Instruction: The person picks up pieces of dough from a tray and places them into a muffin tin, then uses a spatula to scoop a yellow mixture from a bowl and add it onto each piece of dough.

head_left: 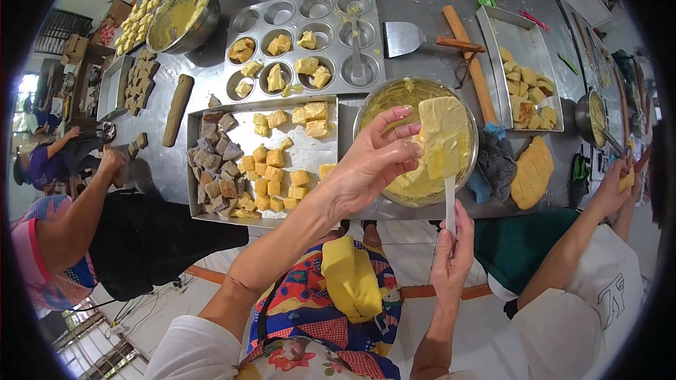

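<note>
My right hand (452, 250) grips the white handle of a spatula (445, 134), held upright. Pale yellow cream thickly coats its broad blade. Curled toward the blade's left edge, my left hand (377, 158) has thumb and fingertips drawn together; what they pinch, if anything, is too small to make out. Cream smears its fingers. Beneath the spatula stands a metal bowl (362, 109) with yellow cream inside and on its wall. Left of the bowl, a metal tray (310, 158) holds yellow cake cubes (271, 158) and greyish-brown cubes (218, 148); my left forearm covers its near right corner.
A muffin pan (296, 35) with cream-covered pieces and another spatula lies beyond the tray. Further right are a scraper (403, 39), a wooden rolling pin (468, 63), a dark cloth (495, 165), and a tray of cubes (528, 91). Co-workers stand on both sides.
</note>
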A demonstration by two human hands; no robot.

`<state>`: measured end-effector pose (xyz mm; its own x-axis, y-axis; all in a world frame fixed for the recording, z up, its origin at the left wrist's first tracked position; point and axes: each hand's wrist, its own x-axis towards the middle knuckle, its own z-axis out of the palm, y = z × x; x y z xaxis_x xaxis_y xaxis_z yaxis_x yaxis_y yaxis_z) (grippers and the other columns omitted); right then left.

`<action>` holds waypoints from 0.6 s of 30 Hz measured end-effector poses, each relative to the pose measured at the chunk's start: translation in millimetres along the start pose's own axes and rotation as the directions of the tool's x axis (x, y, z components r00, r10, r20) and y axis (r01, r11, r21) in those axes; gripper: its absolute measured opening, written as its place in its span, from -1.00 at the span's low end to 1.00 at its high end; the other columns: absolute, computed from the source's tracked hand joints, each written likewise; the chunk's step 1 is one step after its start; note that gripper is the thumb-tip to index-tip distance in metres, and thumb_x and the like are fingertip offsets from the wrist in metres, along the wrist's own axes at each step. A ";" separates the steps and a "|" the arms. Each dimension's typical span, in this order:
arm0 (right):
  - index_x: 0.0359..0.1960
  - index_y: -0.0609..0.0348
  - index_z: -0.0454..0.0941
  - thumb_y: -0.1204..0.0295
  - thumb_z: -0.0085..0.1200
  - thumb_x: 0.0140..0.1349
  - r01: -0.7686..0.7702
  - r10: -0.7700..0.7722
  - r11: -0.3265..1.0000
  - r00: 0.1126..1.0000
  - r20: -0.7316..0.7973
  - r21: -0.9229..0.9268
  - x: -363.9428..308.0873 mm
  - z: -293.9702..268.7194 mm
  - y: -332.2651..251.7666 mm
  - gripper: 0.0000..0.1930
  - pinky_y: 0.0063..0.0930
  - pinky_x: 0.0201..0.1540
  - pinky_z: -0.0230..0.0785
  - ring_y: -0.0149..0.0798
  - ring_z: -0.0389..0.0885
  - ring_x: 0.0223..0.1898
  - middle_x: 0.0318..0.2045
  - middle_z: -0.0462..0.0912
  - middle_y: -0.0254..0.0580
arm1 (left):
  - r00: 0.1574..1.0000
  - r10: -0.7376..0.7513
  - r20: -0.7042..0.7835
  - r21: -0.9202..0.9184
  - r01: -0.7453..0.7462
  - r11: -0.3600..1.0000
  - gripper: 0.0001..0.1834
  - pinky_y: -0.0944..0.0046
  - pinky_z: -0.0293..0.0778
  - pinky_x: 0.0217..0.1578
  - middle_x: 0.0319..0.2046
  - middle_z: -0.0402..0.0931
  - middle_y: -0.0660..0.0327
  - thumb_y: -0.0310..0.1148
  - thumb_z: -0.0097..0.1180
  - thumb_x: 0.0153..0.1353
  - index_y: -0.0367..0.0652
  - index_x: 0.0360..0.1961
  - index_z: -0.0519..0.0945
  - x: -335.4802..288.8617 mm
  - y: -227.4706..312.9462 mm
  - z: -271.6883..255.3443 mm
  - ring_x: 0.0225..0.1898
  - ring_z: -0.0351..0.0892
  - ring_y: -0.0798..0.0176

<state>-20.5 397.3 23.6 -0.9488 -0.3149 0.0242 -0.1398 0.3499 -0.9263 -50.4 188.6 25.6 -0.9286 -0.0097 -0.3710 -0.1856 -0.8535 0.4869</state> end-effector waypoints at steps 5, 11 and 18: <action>0.13 0.25 0.36 0.59 -0.17 0.30 -0.003 0.002 1.000 1.000 -0.013 -0.022 9.1 -14.4 -6.2 -0.65 -0.67 -0.35 0.21 -0.47 0.35 -0.33 -0.21 0.40 -0.24 | 0.993 0.016 0.118 0.043 -0.021 0.999 -0.28 0.34 0.43 -0.13 0.06 0.30 0.11 -0.56 0.14 0.08 -0.08 0.24 0.09 -2.0 12.4 -5.0 -0.14 0.45 0.37; 0.05 0.26 0.45 0.58 -0.09 0.27 0.051 -0.050 0.999 0.997 -0.051 0.005 15.0 -15.1 -8.8 -0.69 -0.73 -0.45 0.08 -0.54 0.26 -0.47 -0.32 0.39 -0.31 | 0.995 -0.053 0.087 0.007 0.052 0.999 -0.28 0.32 0.45 -0.12 0.13 0.27 0.08 -0.58 0.11 0.09 -0.06 0.25 0.08 -3.0 20.1 -8.6 -0.12 0.47 0.34; 0.01 0.25 0.49 0.57 -0.06 0.26 -0.071 0.069 0.997 0.996 -0.047 -0.034 0.0 -33.5 -2.2 -0.71 -0.73 -0.45 0.06 -0.53 0.25 -0.47 -0.38 0.39 -0.33 | 0.961 0.214 0.173 0.460 -0.271 0.846 -0.15 0.31 0.41 -0.11 0.10 0.22 0.05 -0.55 0.23 -0.04 -0.08 0.24 0.03 -0.1 36.9 -0.7 -0.12 0.48 0.32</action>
<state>-29.7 426.1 38.3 -0.9686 -0.2478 -0.0224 -0.0815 0.4010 -0.9125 -57.0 156.7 43.1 -0.9880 -0.1020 -0.1157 -0.0531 -0.4795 0.8759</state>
